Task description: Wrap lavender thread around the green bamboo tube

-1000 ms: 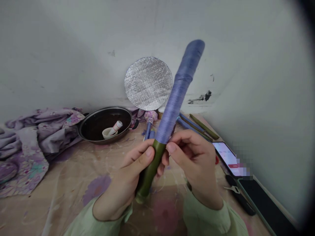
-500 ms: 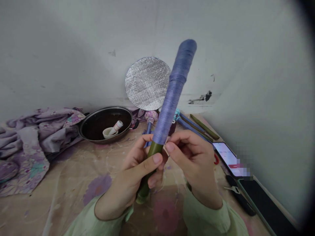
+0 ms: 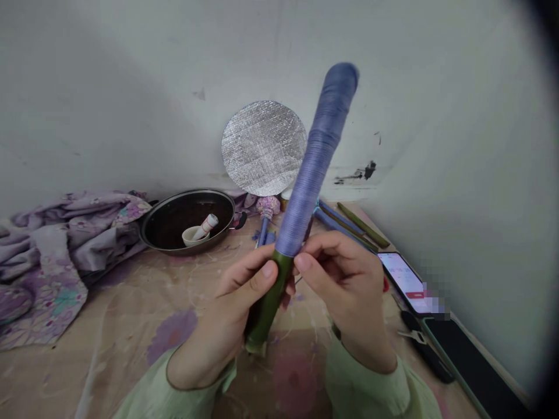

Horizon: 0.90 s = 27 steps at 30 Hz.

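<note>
A green stalk-like stick [image 3: 268,299] leans up and to the right, its upper part wound closely with purple-blue thread [image 3: 312,169]. My left hand [image 3: 236,308] is closed round the bare green lower part, thumb in front and fingers behind. At the lower edge of the winding, my right hand [image 3: 349,285] has its thumb and forefinger pinched together on the thread, touching the stick. Its other fingers are curled, and the strand itself is mostly hidden by them.
A dark pan [image 3: 166,241] holds a small cup [image 3: 194,235] with a white roll. Purple floral cloth [image 3: 56,273] lies left, a round silver disc [image 3: 262,148] stands by the wall. Green stalks [image 3: 367,227], a lit phone [image 3: 404,282], a key [image 3: 413,336] and a dark device [image 3: 471,366] are right.
The wound stick has turned slightly, its top shifting right and up. My left thumb has moved a little up and left along the stick, while my right hand keeps nearly the same place.
</note>
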Motion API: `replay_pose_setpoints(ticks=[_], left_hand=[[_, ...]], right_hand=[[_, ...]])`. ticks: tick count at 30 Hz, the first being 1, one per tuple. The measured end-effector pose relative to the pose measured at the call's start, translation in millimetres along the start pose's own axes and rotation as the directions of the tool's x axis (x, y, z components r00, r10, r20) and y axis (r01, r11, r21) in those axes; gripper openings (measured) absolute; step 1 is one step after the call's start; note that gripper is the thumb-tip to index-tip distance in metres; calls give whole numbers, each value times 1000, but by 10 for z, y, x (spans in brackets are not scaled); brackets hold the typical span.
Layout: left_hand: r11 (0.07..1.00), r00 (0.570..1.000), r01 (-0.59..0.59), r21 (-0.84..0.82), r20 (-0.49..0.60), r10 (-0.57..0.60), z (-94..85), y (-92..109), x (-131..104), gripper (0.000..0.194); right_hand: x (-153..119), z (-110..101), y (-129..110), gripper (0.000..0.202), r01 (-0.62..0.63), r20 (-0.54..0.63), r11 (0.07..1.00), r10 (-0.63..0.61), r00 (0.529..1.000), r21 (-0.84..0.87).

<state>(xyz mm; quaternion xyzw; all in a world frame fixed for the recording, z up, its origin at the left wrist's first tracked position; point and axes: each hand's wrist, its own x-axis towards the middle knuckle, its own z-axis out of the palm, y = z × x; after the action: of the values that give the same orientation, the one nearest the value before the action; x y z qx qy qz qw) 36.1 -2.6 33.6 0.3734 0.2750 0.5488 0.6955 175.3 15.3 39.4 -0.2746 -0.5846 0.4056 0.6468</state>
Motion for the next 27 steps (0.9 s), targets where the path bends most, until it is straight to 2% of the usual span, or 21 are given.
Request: replay_pose_setpoints(ticks=[2,5,11,16,21,27], left_hand=[[1000,1000,5,6,-23,-5,28,19,-20,18],[1000,1000,17,-8,14,-17,49,28,-23,21],[995,992,-58,-82,109,67,23,-5,-4,25],[999,994,-8,-52,110,14,36,5,-19,23],[994,994,-29,-105,105,40,58,37,-32,20],[997,996,-49,-63,69,54,19,13,-5,17]], right_hand=[[1,4,-4,13,-23,11,999,22,1000,25],[6,10,-10,12,-44,20,998,43,999,55],[20,3,0,13,13,-1,998,-13,1000,-60],[24,-15,6,13,48,4,993,-48,999,-110],[25,-18,-4,14,45,33,996,-43,999,-78],[8,-14,0,11,7,22,1000,-6,1000,-28]])
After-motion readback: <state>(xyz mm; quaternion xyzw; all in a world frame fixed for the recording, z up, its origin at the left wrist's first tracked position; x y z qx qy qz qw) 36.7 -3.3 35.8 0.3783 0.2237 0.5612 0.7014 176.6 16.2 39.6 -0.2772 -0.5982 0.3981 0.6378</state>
